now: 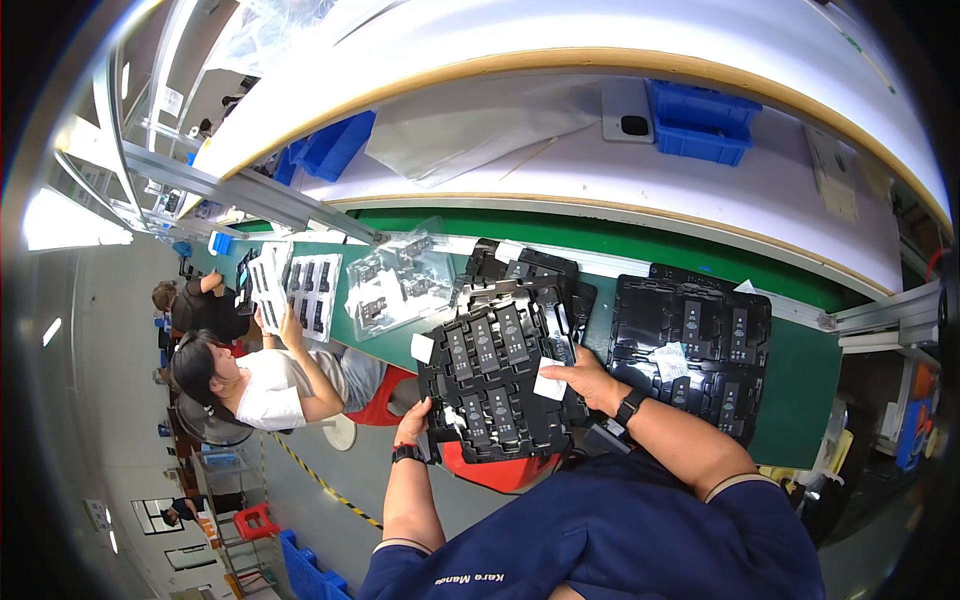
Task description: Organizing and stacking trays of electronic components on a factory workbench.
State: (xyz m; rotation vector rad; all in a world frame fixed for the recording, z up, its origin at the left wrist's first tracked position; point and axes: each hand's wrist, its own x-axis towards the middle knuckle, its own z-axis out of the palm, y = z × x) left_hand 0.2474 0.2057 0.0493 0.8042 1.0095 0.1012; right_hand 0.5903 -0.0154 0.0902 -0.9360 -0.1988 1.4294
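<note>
By the left hand (411, 424) and the right hand (590, 384), a black tray (490, 378) of flat cells (513, 334) was held at the near edge of the bench (795, 405). Apparently a tray-handling step was in hand; for the next move, a level grip seemed required.

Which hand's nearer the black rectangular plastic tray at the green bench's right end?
Right. The right hand is just left of that bench tray, on the right edge of the held black plastic tray; the left hand is farther left, at the held tray's left edge.
</note>
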